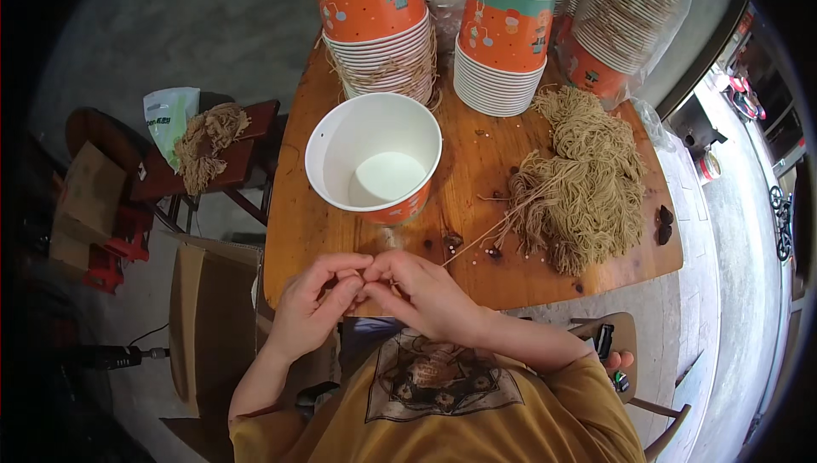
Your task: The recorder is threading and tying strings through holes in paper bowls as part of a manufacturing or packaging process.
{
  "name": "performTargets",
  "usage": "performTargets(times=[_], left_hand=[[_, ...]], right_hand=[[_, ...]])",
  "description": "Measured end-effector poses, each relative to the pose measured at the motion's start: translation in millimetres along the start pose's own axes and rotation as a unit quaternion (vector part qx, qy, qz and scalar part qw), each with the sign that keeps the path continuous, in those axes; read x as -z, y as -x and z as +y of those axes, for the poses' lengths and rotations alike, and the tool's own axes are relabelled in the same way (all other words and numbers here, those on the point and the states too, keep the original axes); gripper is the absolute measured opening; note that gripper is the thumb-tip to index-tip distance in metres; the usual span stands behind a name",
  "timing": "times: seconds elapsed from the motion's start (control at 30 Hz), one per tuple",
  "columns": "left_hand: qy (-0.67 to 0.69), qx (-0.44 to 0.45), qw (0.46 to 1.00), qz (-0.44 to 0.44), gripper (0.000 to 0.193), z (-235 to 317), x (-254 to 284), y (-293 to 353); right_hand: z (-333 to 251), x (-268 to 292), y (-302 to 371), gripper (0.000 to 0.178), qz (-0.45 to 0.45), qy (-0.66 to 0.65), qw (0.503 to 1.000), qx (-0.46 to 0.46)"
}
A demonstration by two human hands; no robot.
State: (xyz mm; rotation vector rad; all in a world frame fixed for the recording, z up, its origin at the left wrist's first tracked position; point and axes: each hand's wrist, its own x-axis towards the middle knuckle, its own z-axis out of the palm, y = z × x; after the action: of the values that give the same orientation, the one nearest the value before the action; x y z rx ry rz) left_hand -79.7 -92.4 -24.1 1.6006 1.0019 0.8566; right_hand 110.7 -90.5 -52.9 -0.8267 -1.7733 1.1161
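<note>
Lower centre, left hand [311, 308], right hand [431, 294]: both pinching strand [473, 243];
Centre right, yarn [593, 182]: best kept loose, untangled

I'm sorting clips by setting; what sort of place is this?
Probably a small, makeshift workshop: stacked paper buckets and a heap of brown cord lie on a wooden table, though a home room is possible.
</note>
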Motion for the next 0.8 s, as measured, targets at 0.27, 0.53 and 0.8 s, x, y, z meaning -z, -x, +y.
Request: performTargets(times=[0.27,0.53,0.8], left_hand=[[-0.147,-0.131,0.979,0.046,0.018,6.1,-15.2,-42.2],[-0.287,-0.27,0.918,0.033,0.03,39.2,-40.4,-81.6],[-0.315,-0.226,0.921,-0.031,0.014,26.5,-43.7,-69.3]], right_hand=[[12.2,21.2,6.5,0.008,0.132,0.026,0.99,-0.031],[18.0,51.6,7.0,0.008,0.192,-0.126,0.97,-0.078],[13.8,57.8,13.0,0.009,0.108,-0.169,0.975,-0.097]])
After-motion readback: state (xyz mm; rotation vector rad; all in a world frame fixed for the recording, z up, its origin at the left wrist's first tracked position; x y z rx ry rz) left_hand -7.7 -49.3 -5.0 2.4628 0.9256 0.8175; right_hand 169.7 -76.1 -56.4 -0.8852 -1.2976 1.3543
